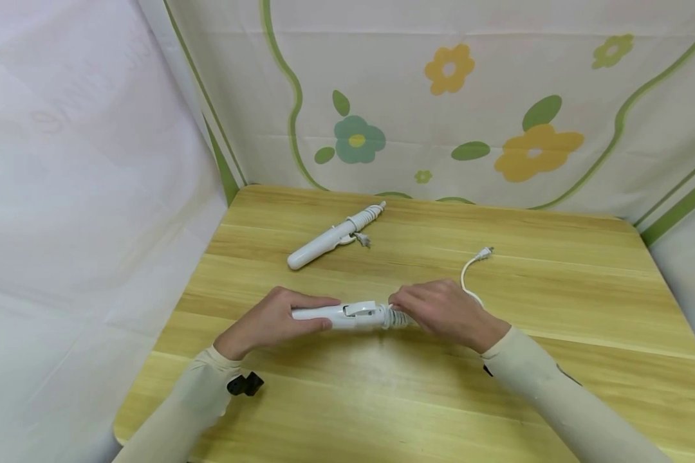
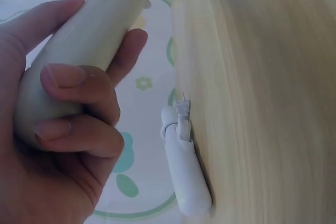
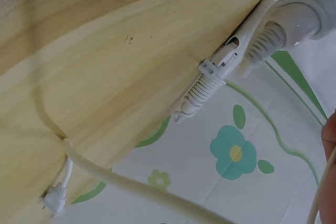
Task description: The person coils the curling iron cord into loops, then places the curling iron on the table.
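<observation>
A white curling iron (image 1: pixel 337 315) with a raised clamp lever lies across my two hands in the head view. My left hand (image 1: pixel 272 321) grips its smooth thick end, fingers curled round the barrel (image 2: pixel 89 30) in the left wrist view. At the other end, my right hand (image 1: pixel 446 312) holds the white power cord (image 3: pixel 121 179), partly wound round the iron's tail (image 3: pixel 299 22). Only a bit of that hand shows in the right wrist view. The cord's loose end, with its plug (image 1: pixel 484 253), lies on the table to the right.
Farther back on the wooden table (image 1: pixel 585 289) lies a second white curling iron (image 1: pixel 324 244), its cord coiled neatly and its plug (image 1: pixel 361 240) tucked beside it. A flower-printed cloth (image 1: pixel 399 83) hangs behind the table, and a pale sheet (image 1: pixel 92 225) covers the left side.
</observation>
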`<state>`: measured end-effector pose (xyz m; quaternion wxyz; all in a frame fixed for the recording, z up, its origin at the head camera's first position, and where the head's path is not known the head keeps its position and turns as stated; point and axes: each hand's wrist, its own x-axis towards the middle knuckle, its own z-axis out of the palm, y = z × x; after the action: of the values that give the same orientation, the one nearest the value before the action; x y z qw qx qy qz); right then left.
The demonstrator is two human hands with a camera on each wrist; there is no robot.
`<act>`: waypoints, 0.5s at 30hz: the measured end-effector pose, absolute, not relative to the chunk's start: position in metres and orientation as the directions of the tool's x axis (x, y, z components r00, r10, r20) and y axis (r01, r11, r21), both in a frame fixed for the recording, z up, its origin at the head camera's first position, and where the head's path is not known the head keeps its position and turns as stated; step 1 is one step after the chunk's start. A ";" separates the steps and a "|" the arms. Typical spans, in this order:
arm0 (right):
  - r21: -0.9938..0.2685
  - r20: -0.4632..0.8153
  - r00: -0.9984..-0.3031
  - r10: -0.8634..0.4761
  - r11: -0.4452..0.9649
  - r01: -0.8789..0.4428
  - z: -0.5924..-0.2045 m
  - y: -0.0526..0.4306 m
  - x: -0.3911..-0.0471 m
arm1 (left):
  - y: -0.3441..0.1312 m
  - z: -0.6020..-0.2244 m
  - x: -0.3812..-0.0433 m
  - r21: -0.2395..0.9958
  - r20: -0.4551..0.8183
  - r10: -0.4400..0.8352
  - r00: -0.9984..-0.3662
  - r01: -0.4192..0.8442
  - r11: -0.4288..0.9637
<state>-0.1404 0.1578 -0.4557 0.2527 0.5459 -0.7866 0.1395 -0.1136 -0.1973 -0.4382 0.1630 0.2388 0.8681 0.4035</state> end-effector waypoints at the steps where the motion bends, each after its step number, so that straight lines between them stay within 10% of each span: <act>1: 0.054 0.553 -0.269 -0.789 0.357 -0.933 -0.455 0.157 -0.140 | -0.197 -0.438 -0.114 0.777 -0.096 0.536 -0.839 0.273 0.567; 15: -0.010 0.612 -0.303 -0.731 0.376 -0.927 -0.448 0.155 -0.145 | -0.198 -0.439 -0.114 0.788 -0.129 0.523 -0.842 0.233 0.569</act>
<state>-0.1448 0.1554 -0.4478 0.2657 0.5274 -0.7857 0.1845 -0.1145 -0.1976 -0.4388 0.1769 0.2179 0.8679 0.4098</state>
